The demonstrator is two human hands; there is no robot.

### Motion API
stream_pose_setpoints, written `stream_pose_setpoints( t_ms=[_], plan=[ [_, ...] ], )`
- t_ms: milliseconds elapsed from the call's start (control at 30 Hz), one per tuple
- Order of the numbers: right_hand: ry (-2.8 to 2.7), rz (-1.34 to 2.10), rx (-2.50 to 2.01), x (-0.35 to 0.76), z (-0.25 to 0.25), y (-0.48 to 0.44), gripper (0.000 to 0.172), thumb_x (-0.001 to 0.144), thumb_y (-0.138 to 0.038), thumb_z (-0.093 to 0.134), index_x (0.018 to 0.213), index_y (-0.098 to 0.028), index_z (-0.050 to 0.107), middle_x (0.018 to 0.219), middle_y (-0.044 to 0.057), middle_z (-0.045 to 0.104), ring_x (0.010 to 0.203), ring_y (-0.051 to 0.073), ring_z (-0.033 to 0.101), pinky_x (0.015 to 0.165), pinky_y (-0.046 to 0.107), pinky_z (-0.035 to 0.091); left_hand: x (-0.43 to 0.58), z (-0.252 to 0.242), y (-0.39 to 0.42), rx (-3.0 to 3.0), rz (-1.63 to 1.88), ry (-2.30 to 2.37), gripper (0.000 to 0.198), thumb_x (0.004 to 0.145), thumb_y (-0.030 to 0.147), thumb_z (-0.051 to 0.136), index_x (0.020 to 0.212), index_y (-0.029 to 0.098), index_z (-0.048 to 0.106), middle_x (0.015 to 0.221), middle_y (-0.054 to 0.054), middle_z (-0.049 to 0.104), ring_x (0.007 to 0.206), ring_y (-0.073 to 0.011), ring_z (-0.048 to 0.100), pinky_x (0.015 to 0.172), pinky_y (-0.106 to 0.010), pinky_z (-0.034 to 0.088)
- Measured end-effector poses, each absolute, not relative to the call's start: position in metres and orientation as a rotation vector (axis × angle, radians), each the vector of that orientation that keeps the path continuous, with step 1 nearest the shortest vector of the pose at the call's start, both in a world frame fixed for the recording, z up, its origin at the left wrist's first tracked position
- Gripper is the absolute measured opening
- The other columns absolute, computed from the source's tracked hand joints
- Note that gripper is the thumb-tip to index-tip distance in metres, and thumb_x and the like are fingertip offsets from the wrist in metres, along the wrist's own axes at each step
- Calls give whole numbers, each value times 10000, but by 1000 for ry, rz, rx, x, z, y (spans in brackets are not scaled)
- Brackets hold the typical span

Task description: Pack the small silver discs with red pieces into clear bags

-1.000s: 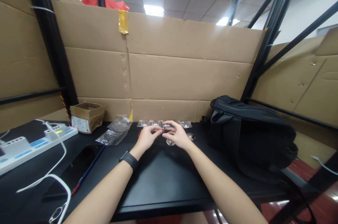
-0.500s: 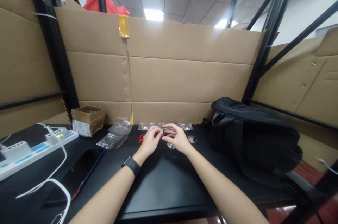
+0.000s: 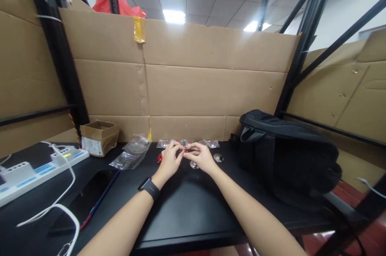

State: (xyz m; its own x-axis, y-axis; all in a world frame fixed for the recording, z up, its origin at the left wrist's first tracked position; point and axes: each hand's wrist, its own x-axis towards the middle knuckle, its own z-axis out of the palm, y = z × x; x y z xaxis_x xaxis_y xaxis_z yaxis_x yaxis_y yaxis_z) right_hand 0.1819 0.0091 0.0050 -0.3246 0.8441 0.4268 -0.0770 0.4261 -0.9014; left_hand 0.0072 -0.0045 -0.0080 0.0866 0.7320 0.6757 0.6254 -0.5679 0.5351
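My left hand (image 3: 171, 159) and my right hand (image 3: 202, 157) meet over the middle of the table, fingertips pinched together. Between them is a small piece, partly dark and shiny, too little and too covered by fingers to name. Under my right hand a round metal disc (image 3: 194, 164) lies on the table, partly hidden. A second round metal disc (image 3: 218, 158) rests just to the right of that hand. Beside my left hand lies a bundle of small red pieces (image 3: 159, 158). Behind the hands, clear packets (image 3: 210, 144) with small red and metallic contents lie in a row.
Empty-looking clear plastic bags (image 3: 132, 152) and a small open cardboard box (image 3: 100, 137) stand left. Nearer are a phone-like dark tablet (image 3: 90, 195), a white power strip (image 3: 39, 175) and white cables. A black backpack (image 3: 286, 159) fills the right side. Cardboard (image 3: 187, 87) walls the back.
My right hand's fingers have closed in from a looser, spread pose and now meet my left fingertips at the small piece. The view has shifted slightly.
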Motion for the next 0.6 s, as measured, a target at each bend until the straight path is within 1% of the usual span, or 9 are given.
stream_pose_setpoints(
  t_ms=[133, 233, 333, 400, 467, 533, 600],
  plan=[
    [-1739, 997, -693, 186, 7, 10, 349, 821, -453, 711, 1014, -162, 724, 1002, 110, 765, 902, 261, 750, 844, 398, 594, 6, -15, 7, 2042, 1571, 1266, 182, 915, 346, 557, 870, 205, 663, 1013, -71, 632, 1019, -229, 593, 926, -364, 445],
    [-1829, 854, -694, 188, 9, 10, 283, 841, -407, 700, 999, -177, 739, 957, 86, 773, 872, 245, 750, 845, 379, 587, 5, -16, 11, 1967, 1549, 1173, 228, 902, 377, 569, 834, 186, 672, 960, -76, 661, 992, -230, 605, 934, -362, 449],
    [-1902, 669, -728, 191, 13, 9, 176, 863, -347, 686, 937, -196, 740, 880, 62, 763, 796, 219, 730, 768, 342, 574, 6, -16, 8, 1933, 1442, 1116, 281, 892, 432, 586, 816, 179, 681, 897, -67, 687, 934, -227, 619, 890, -349, 467],
    [-1967, 509, -748, 192, 15, 10, 112, 891, -294, 656, 894, -209, 728, 866, 52, 740, 788, 203, 695, 750, 326, 546, 7, -15, 7, 1915, 1376, 1084, 300, 890, 453, 590, 816, 178, 682, 871, -61, 695, 898, -222, 626, 870, -342, 476],
    [-2045, 366, -741, 193, 15, 10, 94, 910, -241, 628, 872, -215, 710, 899, 53, 712, 851, 203, 661, 801, 333, 521, 8, -16, 8, 1859, 1424, 1108, 308, 911, 456, 559, 843, 181, 680, 888, -61, 700, 910, -219, 631, 884, -344, 478],
    [-2118, 280, -724, 194, 14, 11, 85, 912, -199, 616, 869, -214, 689, 966, 64, 683, 947, 213, 631, 886, 358, 493, 8, -15, 8, 1795, 1551, 1163, 330, 951, 451, 489, 908, 190, 685, 961, -69, 703, 974, -217, 631, 926, -350, 468],
    [-2181, 239, -719, 194, 11, 11, 74, 902, -166, 618, 883, -212, 673, 1036, 74, 653, 1023, 221, 600, 950, 379, 465, 6, -13, 7, 1856, 1567, 1182, 343, 967, 454, 462, 966, 210, 704, 1033, -69, 702, 1025, -213, 625, 962, -352, 452]
  ],
)
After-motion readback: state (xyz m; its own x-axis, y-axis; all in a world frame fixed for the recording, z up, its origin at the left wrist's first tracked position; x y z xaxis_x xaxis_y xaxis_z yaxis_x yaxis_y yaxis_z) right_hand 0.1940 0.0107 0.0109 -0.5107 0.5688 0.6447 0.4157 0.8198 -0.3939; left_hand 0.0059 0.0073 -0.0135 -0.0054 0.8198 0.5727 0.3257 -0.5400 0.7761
